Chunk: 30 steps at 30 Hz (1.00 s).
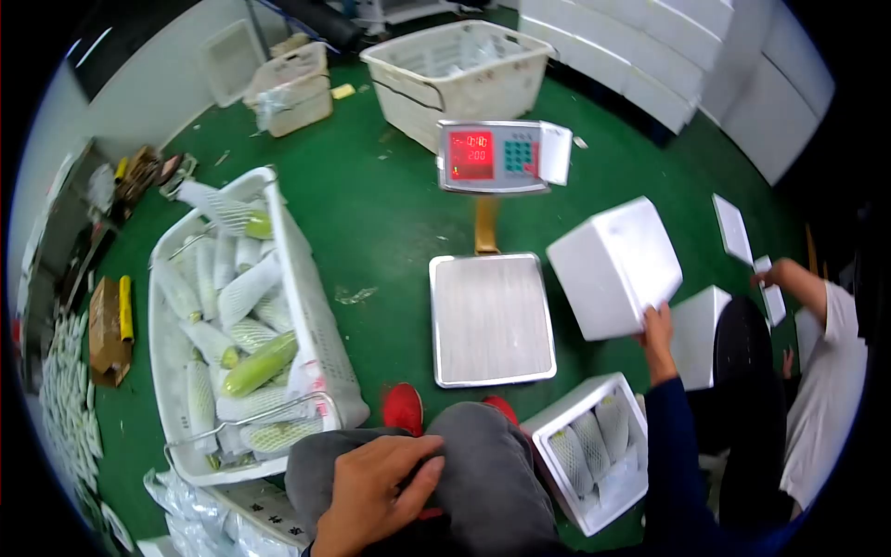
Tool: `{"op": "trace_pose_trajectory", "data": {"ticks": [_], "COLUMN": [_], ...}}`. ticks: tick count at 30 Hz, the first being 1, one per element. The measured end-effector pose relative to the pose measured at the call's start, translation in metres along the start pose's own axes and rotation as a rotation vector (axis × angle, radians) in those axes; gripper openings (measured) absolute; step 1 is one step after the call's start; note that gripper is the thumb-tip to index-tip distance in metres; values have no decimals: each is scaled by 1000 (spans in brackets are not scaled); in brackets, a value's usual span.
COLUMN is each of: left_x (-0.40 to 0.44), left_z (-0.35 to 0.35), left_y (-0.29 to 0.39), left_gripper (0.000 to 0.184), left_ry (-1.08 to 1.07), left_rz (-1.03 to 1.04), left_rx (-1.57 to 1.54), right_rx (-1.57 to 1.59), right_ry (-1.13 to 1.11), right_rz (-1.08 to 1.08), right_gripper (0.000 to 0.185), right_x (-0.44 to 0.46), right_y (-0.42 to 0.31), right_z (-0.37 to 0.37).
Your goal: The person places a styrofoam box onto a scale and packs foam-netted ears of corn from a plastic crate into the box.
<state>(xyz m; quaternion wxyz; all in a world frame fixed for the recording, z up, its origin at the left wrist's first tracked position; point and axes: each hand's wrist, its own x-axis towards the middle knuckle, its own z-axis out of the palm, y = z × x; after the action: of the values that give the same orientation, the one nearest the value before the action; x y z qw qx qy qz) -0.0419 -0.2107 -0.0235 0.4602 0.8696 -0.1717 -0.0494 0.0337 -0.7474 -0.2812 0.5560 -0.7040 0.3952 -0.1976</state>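
Observation:
My right hand (657, 339) grips the lower corner of a white foam box (617, 269), which is tilted in the air to the right of the scale. Over my knee is my left hand (379, 485), holding nothing, with thumb and forefinger apart. Directly ahead, the steel platform of the scale (492, 320) carries nothing; its display (494, 156) glows red. Beside my right leg sits a second foam box (548, 436) with several net-wrapped vegetables (589, 444) in it. At left stands a large white crate (311, 306) full of net-sleeved, long green vegetables (260, 364).
Another white crate (399, 97) stands behind the scale, with a smaller basket (311, 107) to its left. A person in a white shirt (831, 399) works at far right, near another foam box (696, 334) and flat foam pieces (732, 229). Stacked white boxes (640, 56) line the back.

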Motion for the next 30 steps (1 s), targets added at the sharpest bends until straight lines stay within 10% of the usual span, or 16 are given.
{"op": "trace_pose_trajectory", "data": {"ticks": [9,18,22,30], "left_x": [-24,-37,-44,-72], "left_z": [-7,-7,-15,-77], "left_y": [-5,-10,-14,-82], "left_gripper": [18,18,17,15], "left_ry": [124,162,250,881], "left_rz": [130,184,210,-167], "left_rx": [87,101,39,6], "right_rx": [-99,-459,96,382], "right_ry": [-480,-1024,-1257,-745], "right_rz": [-200,-393,-46,-114], "right_gripper": [25,62,69,34], "right_x": [-197,-234,-231,-272], "right_y": [-70,-45,-37,-73], "right_z": [37,158,147,64]}}
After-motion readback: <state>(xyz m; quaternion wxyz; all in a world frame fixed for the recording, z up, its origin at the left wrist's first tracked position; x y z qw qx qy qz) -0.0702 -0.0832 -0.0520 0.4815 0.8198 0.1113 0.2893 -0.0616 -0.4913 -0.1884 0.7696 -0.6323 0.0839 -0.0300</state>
